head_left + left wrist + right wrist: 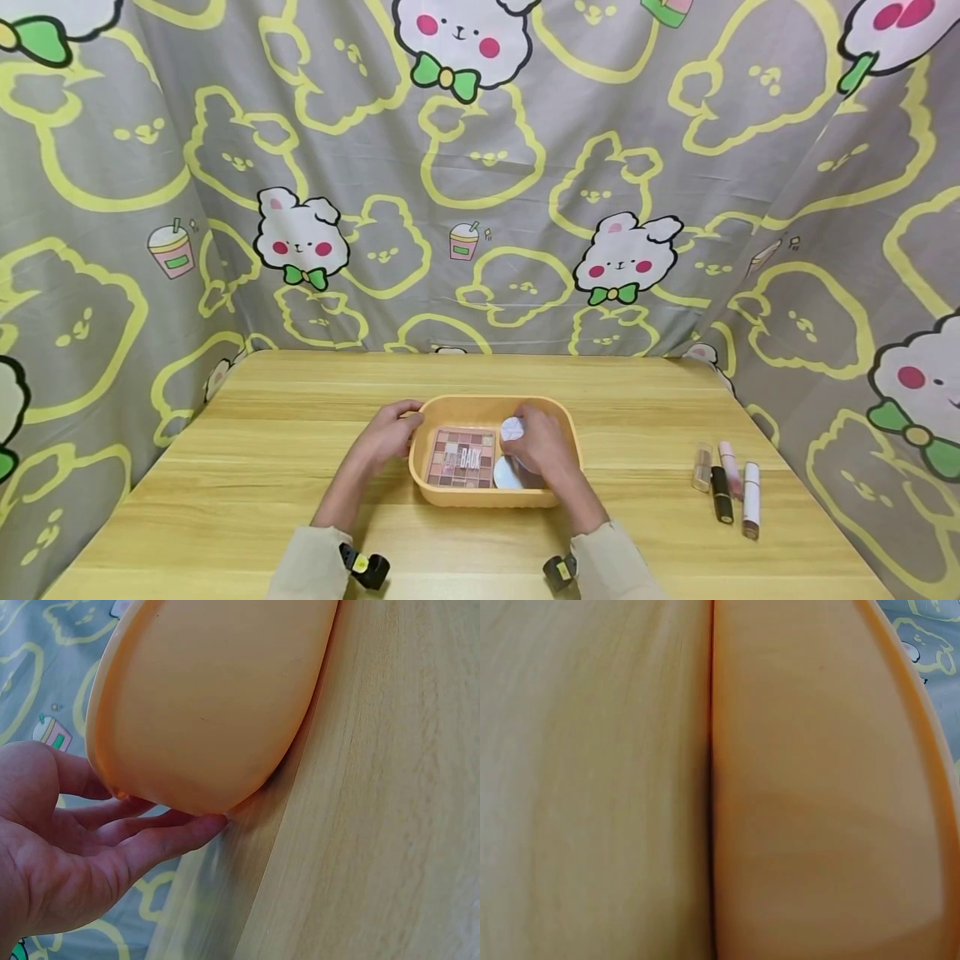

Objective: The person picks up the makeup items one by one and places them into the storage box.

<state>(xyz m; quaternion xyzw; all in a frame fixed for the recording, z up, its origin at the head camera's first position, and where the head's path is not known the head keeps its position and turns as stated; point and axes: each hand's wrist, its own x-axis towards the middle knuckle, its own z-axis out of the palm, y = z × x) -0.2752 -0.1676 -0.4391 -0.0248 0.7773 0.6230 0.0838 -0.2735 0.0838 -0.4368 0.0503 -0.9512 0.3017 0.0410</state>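
Observation:
A yellow-orange plastic basket stands on the wooden table. My left hand holds its left end; in the left wrist view, the fingers lie against the basket's outer wall and one digit reaches the rim. Inside the basket, on the left, lies a flat eyeshadow palette with "BACK" printed on it. My right hand reaches into the basket's right part and grips a small round white item, partly hidden by the fingers. Below it lies a round, pale, shiny disc. The right wrist view shows only the basket's outside wall and tabletop.
At the table's right side lie several stick-shaped cosmetics: a clear tube, a black tube, a pink tube and a white tube with a brown end. A patterned grey curtain hangs behind the table and at both sides.

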